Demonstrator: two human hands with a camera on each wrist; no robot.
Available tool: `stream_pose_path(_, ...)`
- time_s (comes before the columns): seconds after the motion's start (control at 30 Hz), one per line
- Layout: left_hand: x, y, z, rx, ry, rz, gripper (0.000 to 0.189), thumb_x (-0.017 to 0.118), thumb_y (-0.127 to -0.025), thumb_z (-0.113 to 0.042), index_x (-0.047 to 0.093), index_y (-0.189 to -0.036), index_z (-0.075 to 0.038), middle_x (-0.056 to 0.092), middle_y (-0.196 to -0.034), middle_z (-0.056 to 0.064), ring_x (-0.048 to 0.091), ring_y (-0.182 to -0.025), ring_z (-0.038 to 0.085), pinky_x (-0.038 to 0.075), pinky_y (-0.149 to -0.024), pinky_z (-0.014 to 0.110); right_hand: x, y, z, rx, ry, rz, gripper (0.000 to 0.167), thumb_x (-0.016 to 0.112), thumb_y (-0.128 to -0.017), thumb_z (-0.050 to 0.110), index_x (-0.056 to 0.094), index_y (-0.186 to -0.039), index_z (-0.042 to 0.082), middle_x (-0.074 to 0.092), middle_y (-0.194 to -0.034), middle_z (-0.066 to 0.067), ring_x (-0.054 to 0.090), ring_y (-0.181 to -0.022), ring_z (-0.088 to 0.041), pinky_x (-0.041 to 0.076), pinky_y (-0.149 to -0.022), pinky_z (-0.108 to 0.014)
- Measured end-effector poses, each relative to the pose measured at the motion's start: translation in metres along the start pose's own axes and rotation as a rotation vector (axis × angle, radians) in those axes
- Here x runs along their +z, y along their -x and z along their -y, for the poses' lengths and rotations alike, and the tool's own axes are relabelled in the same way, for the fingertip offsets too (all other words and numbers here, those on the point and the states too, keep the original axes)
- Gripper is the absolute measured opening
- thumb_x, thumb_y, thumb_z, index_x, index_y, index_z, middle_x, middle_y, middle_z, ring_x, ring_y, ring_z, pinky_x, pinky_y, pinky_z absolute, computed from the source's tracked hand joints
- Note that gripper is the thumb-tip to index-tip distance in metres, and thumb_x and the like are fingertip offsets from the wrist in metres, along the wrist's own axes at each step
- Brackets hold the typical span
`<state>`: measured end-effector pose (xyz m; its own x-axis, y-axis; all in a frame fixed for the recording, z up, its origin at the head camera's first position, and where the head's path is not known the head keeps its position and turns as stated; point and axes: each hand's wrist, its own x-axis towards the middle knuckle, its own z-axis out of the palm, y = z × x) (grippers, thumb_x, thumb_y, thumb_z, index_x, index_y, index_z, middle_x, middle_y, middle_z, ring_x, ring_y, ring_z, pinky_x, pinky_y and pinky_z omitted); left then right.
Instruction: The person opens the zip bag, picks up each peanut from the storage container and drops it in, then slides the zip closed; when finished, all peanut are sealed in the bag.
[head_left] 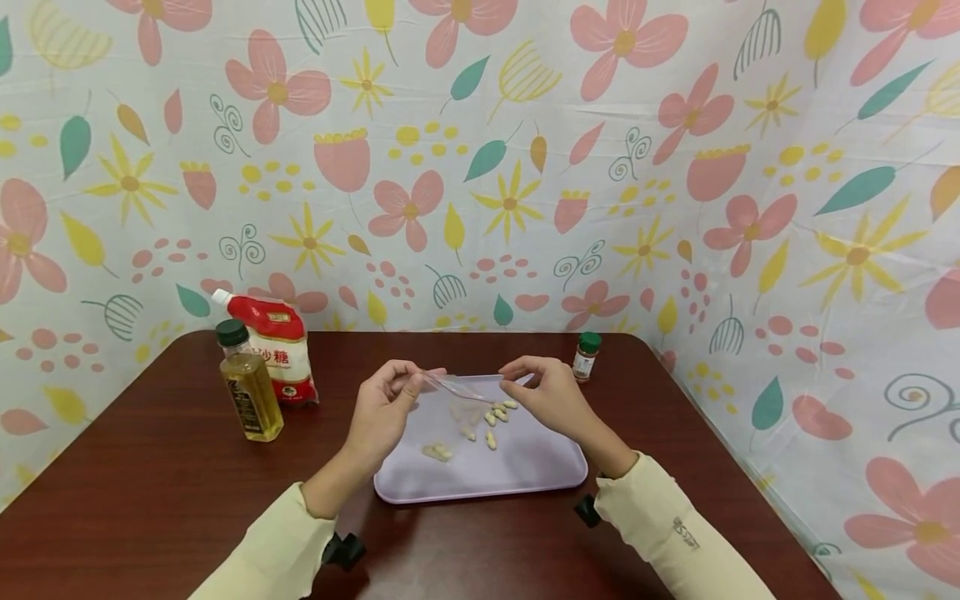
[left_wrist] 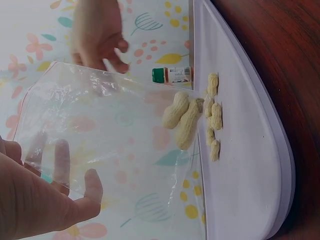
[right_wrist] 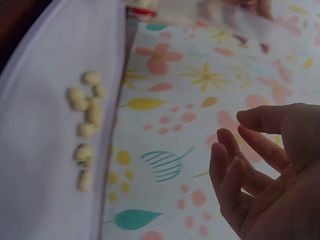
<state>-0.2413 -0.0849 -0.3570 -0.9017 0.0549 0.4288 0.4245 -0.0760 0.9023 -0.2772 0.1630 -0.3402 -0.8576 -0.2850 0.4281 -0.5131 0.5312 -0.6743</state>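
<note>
My left hand [head_left: 382,414] pinches the top edge of a clear plastic zip bag [left_wrist: 120,145] above the lilac tray [head_left: 525,471]. In the left wrist view, two unshelled peanuts [left_wrist: 187,122] lie low in the bag, and a red line runs along its top. My right hand [head_left: 553,398] hovers over the tray's right side. The right wrist view shows its fingers loosely bent, apart from the bag, with nothing between them. Several more peanuts [head_left: 491,439] lie loose on the tray.
A bottle of yellow oil [head_left: 253,396] with a dark green cap stands left of the tray, before a red and white sugar pouch [head_left: 288,354]. Behind the right hand is a small green-capped jar [head_left: 585,360]. A flowered cloth [head_left: 480,208] hangs behind the brown table [head_left: 150,500].
</note>
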Motion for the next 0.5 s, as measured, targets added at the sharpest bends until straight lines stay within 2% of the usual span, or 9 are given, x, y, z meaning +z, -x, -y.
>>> stream_pose_path(0.23,-0.001,-0.001,-0.001,-0.005,0.001,0.010,0.013,0.057,-0.100,-0.009,0.055,-0.101,0.004,0.071,-0.114,0.017,0.067,-0.100,0.008,0.047,-0.075,0.030,0.014,-0.006,-0.029,0.085,-0.042,0.123,0.008,0.075,-0.087,0.007,0.076,-0.094,0.006,0.073,-0.090,-0.005,0.066,-0.079,-0.023,0.053,-0.064,-0.031)
stream_pose_path(0.33,-0.002,-0.001,-0.001,0.004,-0.001,0.008,0.014,0.057,-0.100,-0.010,0.054,-0.101,0.004,0.071,-0.114,0.017,0.066,-0.101,0.008,0.047,-0.075,0.029,0.020,-0.007,-0.036,0.127,-0.027,0.157,0.008,0.076,-0.085,0.009,0.076,-0.092,0.006,0.072,-0.087,-0.004,0.065,-0.081,-0.024,0.052,-0.063,-0.031)
stream_pose_path(0.5,-0.002,-0.001,-0.002,0.005,0.002,0.001,0.015,0.058,-0.100,-0.011,0.054,-0.101,0.004,0.070,-0.115,0.017,0.066,-0.102,0.008,0.047,-0.074,0.027,0.028,-0.009,-0.049,0.111,0.031,0.204,0.010,0.080,-0.081,0.010,0.076,-0.090,0.007,0.073,-0.084,-0.004,0.067,-0.079,-0.022,0.050,-0.060,-0.029)
